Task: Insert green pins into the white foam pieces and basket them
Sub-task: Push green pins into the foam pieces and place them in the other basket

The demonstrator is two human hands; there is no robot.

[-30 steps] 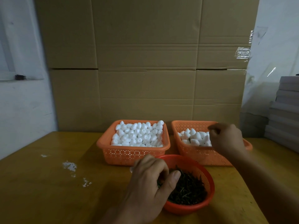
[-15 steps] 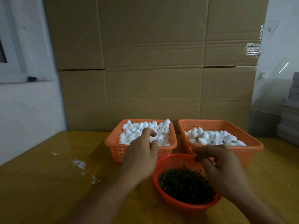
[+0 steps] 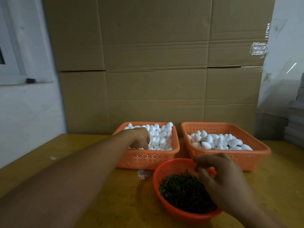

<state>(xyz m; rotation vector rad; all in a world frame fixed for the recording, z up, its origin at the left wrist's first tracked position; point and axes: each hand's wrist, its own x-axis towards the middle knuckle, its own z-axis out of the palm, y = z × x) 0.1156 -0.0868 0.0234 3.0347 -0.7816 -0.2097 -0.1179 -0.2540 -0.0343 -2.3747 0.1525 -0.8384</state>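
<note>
Two orange baskets stand side by side at the back of the table. The left basket is full of white foam pieces; the right basket holds a lower layer of foam pieces. In front of them a red bowl holds a heap of green pins. My left hand reaches into the left basket, its fingertips buried among the foam. My right hand hovers over the bowl's right side, thumb and forefinger bent and slightly apart just above the pins.
A loose white foam bit lies on the yellow table between the left basket and the bowl. Flattened cardboard stands upright right behind the baskets. A grey stack sits at the far right.
My left hand went from the bowl up into the left basket. My right hand left the right basket and came down over the bowl of pins.
</note>
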